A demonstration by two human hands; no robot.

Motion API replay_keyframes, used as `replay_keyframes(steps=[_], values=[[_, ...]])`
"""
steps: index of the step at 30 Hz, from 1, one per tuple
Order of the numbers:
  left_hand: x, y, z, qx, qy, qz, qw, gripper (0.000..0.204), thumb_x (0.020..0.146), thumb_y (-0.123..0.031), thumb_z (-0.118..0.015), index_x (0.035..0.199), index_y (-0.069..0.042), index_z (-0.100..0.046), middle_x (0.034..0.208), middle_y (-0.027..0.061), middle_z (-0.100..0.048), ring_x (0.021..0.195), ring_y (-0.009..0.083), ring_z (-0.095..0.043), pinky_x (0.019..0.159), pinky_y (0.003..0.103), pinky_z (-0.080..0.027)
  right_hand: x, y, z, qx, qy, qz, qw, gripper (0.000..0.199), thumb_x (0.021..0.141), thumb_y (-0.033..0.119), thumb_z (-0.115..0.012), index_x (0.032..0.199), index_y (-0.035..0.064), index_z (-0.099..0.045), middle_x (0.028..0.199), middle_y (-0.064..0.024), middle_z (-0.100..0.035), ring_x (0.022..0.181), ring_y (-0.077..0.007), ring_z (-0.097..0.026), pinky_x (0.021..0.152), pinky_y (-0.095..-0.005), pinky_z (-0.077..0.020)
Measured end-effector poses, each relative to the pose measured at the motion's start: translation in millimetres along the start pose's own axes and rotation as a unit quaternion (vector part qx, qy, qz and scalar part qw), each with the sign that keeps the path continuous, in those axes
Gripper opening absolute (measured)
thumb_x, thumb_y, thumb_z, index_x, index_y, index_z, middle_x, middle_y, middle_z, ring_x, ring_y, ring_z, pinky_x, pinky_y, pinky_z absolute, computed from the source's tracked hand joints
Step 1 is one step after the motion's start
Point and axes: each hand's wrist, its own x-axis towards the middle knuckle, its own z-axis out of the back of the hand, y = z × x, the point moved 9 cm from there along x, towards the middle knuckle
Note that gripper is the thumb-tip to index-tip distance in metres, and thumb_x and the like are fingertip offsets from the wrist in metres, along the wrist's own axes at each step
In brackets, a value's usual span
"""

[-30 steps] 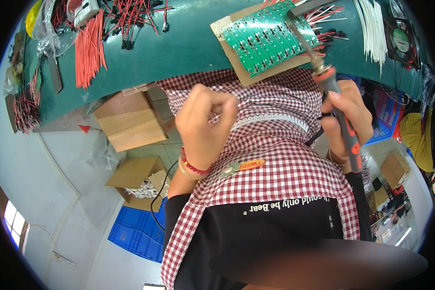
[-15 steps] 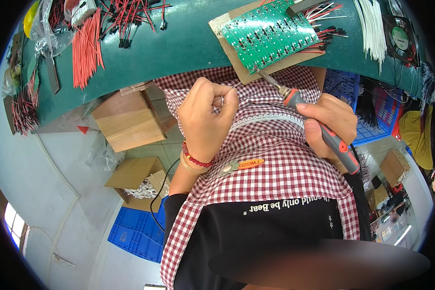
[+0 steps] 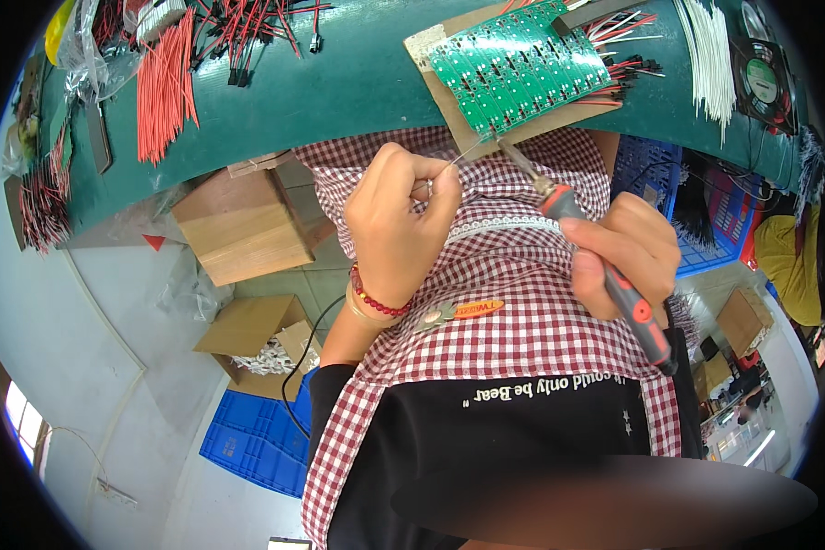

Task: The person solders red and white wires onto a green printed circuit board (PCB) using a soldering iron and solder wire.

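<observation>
Between thumb and forefinger, my left hand (image 3: 401,215) pinches a thin strand of solder wire (image 3: 467,151) that runs up to the near edge of a green circuit board panel (image 3: 522,73). My right hand (image 3: 628,252) is closed round the grey and red handle of a soldering iron (image 3: 634,307). The iron's tip meets or nearly meets the board's near corner, beside the end of the wire. Small dark parts sit in rows on the panel, which lies on a brown backing board (image 3: 442,92) overhanging the table edge. A dark bar (image 3: 596,13) rests across the panel's far right.
Red wires (image 3: 165,92) lie in a bundle on the green table (image 3: 339,92), left of the board. White wires (image 3: 706,64) and a black fan (image 3: 763,81) are at the right. Blue crates (image 3: 257,445) and cardboard boxes (image 3: 243,225) stand below the table.
The rear end of the soldering iron has swung down, so the iron stands steeper, its tip still by the board's near corner. My left hand keeps its pinch on the solder wire.
</observation>
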Motion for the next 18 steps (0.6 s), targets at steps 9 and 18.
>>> replay_keyframes(steps=[9,18], values=[[4,-3,-9,-0.006,0.000,-0.011,1.000,0.015,0.075,0.003,-0.071,0.075,-0.003,-0.057,0.068,0.0056,-0.055,0.054,0.0158,-0.055,0.048,0.029,-0.043,-6,-13,13,0.026,-0.046,-0.017,0.998,0.024,0.066,-0.002,-0.064,0.089,-0.0034,-0.067,0.054,-0.0057,-0.051,0.043,-0.0180,-0.045,0.043,-0.0307,-0.0338],[9,-4,-20,-0.009,0.001,-0.026,1.000,0.017,0.075,0.003,-0.072,0.075,-0.004,-0.056,0.067,0.0054,-0.055,0.054,0.0167,-0.055,0.048,0.030,-0.043,-3,-14,11,0.025,-0.040,-0.012,0.999,0.024,0.065,-0.001,-0.065,0.088,-0.0033,-0.067,0.055,-0.0059,-0.051,0.043,-0.0185,-0.046,0.043,-0.0308,-0.0349]])
